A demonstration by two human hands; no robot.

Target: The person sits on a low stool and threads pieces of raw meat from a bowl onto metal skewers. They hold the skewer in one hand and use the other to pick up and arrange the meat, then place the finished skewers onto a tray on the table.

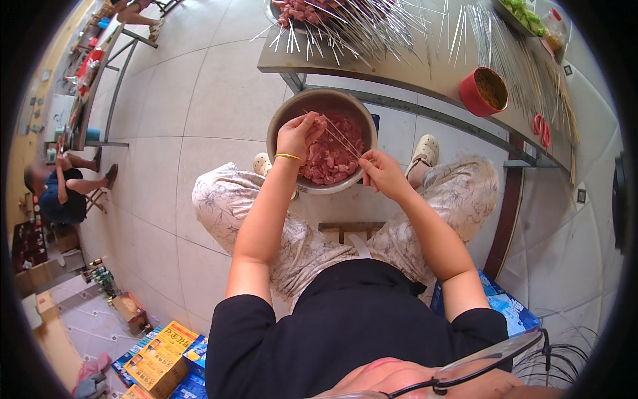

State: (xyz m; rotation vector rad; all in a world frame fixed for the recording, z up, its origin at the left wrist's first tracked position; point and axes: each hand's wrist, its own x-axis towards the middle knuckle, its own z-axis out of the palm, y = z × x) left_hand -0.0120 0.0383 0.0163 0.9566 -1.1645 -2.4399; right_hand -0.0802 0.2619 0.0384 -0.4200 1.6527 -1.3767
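Note:
A steel basin point(277, 117) full of raw meat pieces point(333, 162) stands on the floor between my feet. Over it, my left hand point(300, 133) pinches a piece of raw meat point(319, 122) near the tips of thin metal skewers point(343, 137), apparently two. The fingers partly hide that piece. At the basin's right rim, my right hand point(383, 173) grips the other end of the skewers, which slant down to the right between my hands.
Ahead, a metal table point(423, 65) bears loaded skewers point(359, 30), bare skewers point(493, 45), a red cup point(473, 95) and red-handled scissors point(541, 130). Cartons point(159, 356) are stacked behind me at left. Another person point(62, 194) sits at far left beside a second table point(92, 95).

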